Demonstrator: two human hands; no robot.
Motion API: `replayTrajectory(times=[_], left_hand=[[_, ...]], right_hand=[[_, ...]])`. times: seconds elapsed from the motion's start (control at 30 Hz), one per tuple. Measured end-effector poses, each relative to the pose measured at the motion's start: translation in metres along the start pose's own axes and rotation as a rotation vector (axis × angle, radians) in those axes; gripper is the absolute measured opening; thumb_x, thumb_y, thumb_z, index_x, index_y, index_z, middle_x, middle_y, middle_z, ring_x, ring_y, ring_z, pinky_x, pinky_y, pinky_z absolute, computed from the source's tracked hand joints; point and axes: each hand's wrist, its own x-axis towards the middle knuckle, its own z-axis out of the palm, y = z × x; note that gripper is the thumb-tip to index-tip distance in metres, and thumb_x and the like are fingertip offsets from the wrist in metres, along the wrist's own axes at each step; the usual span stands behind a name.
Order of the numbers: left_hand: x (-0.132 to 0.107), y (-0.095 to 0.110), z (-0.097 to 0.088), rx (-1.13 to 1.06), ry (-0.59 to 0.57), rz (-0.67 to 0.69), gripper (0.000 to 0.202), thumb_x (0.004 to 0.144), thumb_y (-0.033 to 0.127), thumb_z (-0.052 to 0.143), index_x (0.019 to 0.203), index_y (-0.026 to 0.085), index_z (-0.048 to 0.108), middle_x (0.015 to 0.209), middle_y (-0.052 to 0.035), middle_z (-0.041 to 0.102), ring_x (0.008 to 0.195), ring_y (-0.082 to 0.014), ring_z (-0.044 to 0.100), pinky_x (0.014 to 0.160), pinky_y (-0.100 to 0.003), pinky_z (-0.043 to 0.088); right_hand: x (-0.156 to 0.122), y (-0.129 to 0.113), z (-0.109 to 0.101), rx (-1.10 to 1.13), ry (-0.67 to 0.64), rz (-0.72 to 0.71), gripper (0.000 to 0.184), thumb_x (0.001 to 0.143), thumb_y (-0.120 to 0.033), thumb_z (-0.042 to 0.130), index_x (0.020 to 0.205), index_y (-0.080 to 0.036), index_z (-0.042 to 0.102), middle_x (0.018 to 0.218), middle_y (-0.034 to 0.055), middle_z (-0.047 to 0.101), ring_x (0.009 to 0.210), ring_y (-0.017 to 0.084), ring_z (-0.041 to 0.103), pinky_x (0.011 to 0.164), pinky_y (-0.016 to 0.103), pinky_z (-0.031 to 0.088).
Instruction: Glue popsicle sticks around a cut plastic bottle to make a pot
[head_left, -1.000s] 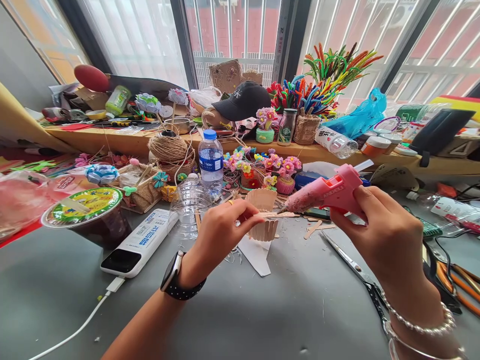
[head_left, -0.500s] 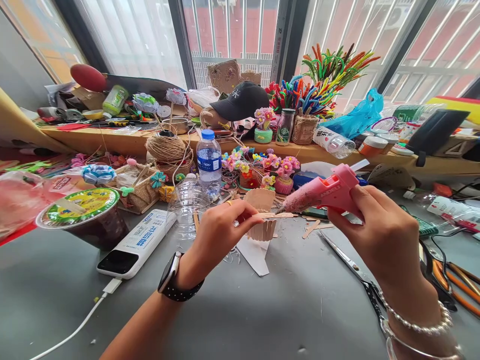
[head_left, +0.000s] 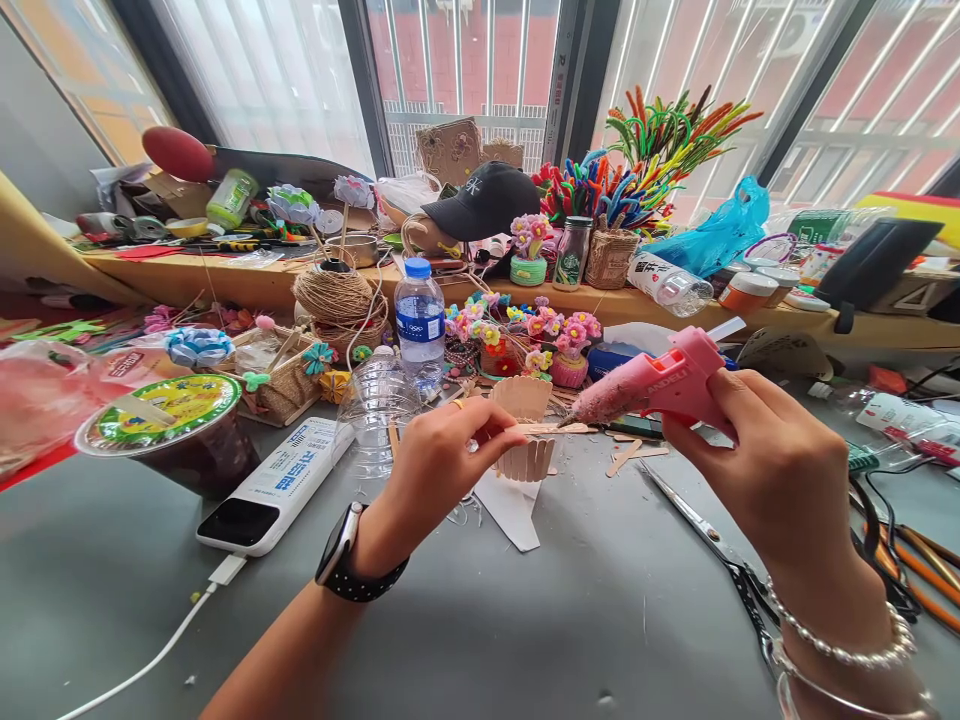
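Note:
Between thumb and fingers, my left hand (head_left: 454,445) pinches the left end of a wooden craft stick (head_left: 559,429), held level. My right hand (head_left: 780,480) is wrapped round a pink hot glue gun (head_left: 660,380) with a clear glue stick poking from its back. The gun's nozzle points down left and is at the stick, near its middle; whether it touches I cannot tell. Just behind and below the stick stands a small structure of craft sticks (head_left: 525,462), with an upright fan-like part. A white paper piece (head_left: 510,510) lies under it.
Scissors (head_left: 709,535) lie beside my right hand, with loose craft sticks (head_left: 624,457) near their tips. A white power bank (head_left: 274,490) and a lidded cup (head_left: 172,435) stand left. Behind are a water bottle (head_left: 420,330), twine (head_left: 334,295) and a crowded shelf (head_left: 247,282).
My right hand and the glue gun have shifted slightly right, the nozzle sliding a little along the stick. My left hand stays in place with its pinch.

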Motion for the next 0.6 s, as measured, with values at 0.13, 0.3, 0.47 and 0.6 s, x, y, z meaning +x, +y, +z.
replayTrajectory(times=[0.13,0.3,0.47,0.6], left_hand=[[-0.0004,-0.0004,0.0000,0.000,-0.003,-0.005,0.016,0.076,0.033,0.058,0.072,0.017,0.061,0.065,0.0018,0.064,0.058,-0.0116,0.055,0.057,-0.023,0.040],[0.0005,0.0006,-0.0007,-0.003,-0.013,-0.023,0.017,0.076,0.034,0.058,0.072,0.018,0.061,0.065,0.0017,0.064,0.058,-0.0115,0.054,0.057,-0.023,0.040],[0.0004,0.0009,-0.0009,-0.003,-0.015,-0.026,0.017,0.076,0.034,0.058,0.071,0.018,0.061,0.064,0.0018,0.064,0.058,-0.0115,0.055,0.057,-0.023,0.041],[-0.0002,0.0007,-0.0006,-0.004,-0.012,-0.027,0.016,0.076,0.034,0.058,0.072,0.018,0.061,0.065,0.0021,0.064,0.059,-0.0111,0.055,0.058,-0.022,0.041]], right_hand=[[0.0004,0.0000,-0.0013,-0.004,-0.022,0.009,0.017,0.078,-0.027,0.050,0.087,-0.014,0.057,0.069,0.0057,0.055,0.064,0.020,0.052,0.052,0.028,0.035],[0.0008,0.0017,-0.0030,0.000,-0.002,0.010,0.016,0.078,-0.027,0.050,0.086,-0.014,0.057,0.067,0.0051,0.054,0.062,0.019,0.051,0.051,0.028,0.034],[0.0006,0.0026,-0.0026,0.026,0.005,0.013,0.015,0.078,-0.029,0.049,0.085,-0.016,0.056,0.067,0.0043,0.053,0.061,0.018,0.050,0.052,0.028,0.035],[0.0000,0.0027,-0.0003,0.045,0.022,-0.005,0.016,0.078,-0.029,0.049,0.086,-0.016,0.056,0.067,0.0042,0.053,0.061,0.018,0.051,0.052,0.028,0.036]])
